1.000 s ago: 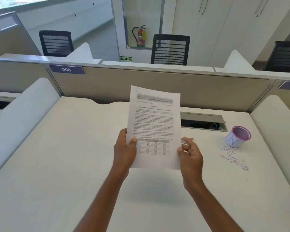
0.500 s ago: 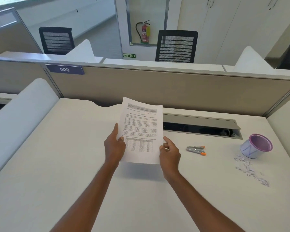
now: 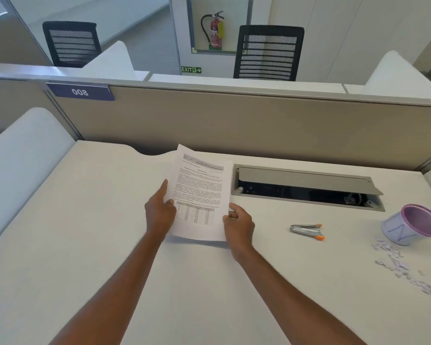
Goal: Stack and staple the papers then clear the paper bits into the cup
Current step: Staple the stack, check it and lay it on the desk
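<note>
The printed papers [image 3: 199, 190] stand tilted with their lower edge close to the white desk [image 3: 85, 245]. My left hand [image 3: 159, 212] holds their left edge, thumb on the front. My right hand [image 3: 239, 225] pinches the lower right corner. A small silver stapler with orange tips [image 3: 307, 231] lies on the desk to the right of my right hand. Further right stands a white cup with a purple rim [image 3: 408, 225], tipped toward me. Torn paper bits [image 3: 398, 265] are scattered just in front of the cup.
A cable tray with its grey lid open [image 3: 306, 188] is sunk into the desk behind the stapler. A beige partition [image 3: 234, 125] closes the far side. White side dividers [image 3: 23, 165] flank the desk on the left and right.
Both hands have lowered the papers from mid-air toward the desk and shifted them left. The stapler, hidden behind the papers earlier, is in plain view.
</note>
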Available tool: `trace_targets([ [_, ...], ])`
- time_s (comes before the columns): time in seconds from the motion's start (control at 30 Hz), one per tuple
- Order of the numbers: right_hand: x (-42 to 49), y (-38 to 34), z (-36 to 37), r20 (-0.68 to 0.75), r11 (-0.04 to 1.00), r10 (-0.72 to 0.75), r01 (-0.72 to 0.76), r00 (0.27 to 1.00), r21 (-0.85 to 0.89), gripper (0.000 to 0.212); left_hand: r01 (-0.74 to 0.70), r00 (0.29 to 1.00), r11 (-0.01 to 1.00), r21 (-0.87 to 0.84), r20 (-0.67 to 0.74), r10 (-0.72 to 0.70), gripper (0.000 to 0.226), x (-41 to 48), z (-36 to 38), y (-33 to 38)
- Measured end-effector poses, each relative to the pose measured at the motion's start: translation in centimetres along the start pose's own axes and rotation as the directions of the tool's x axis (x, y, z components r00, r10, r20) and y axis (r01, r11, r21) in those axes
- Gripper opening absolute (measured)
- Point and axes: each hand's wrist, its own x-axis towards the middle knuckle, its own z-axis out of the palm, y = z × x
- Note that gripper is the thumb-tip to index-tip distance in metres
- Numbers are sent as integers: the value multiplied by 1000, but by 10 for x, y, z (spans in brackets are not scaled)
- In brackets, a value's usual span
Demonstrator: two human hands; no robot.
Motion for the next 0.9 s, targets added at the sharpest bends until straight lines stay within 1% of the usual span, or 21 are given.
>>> trace_targets([
  [0.07, 9, 7, 6, 8, 999, 13, -13, 1000, -52, 29, 4, 1000, 1000, -4, 6, -4, 62, 9, 4, -3],
  [0.13, 15, 14, 11, 11, 985, -7, 8, 1000, -170, 6, 15, 1000, 1000, -13, 8, -15, 62, 14, 9, -5],
  [0.17, 17, 15, 12, 18, 975, -20, 24, 1000, -221, 8, 20, 1000, 1000, -15, 6, -20, 62, 17, 11, -6],
  [0.27, 17, 14, 13, 41, 949, -48, 59, 998, -309, 27, 40, 999, 999, -6, 13, -40, 62, 20, 15, -7],
  [0.3, 17, 13, 13, 46, 939, -44, 57, 998, -340, 29, 49, 999, 999, -4, 20, -49, 62, 21, 16, -8],
  [0.4, 15, 12, 12, 57, 894, -63, 82, 996, -441, 23, 63, 997, 998, 17, 44, -63, 63, 24, 18, -10],
  [0.43, 14, 12, 11, 67, 882, -78, 101, 995, -460, 24, 63, 996, 998, 21, 54, -64, 63, 24, 17, -10],
  [0.57, 12, 14, 10, 74, 874, -111, 133, 991, -467, 30, 53, 995, 998, 35, 88, -56, 65, 26, 18, -14],
  [0.77, 10, 15, 7, 87, 883, -109, 137, 990, -449, 19, 45, 990, 995, 95, 126, -56, 67, 31, 19, -18],
  [0.8, 10, 16, 6, 87, 887, -109, 136, 990, -442, 18, 37, 990, 991, 131, 128, -54, 69, 31, 18, -17],
  [0.87, 9, 19, 2, 85, 898, -110, 136, 990, -418, 13, 13, 992, 961, 277, 115, -47, 78, 32, 16, -16],
  [0.9, 9, 22, 0, 89, 904, -111, 137, 990, -404, 16, 10, 994, 944, 330, 102, -46, 82, 31, 15, -15],
])
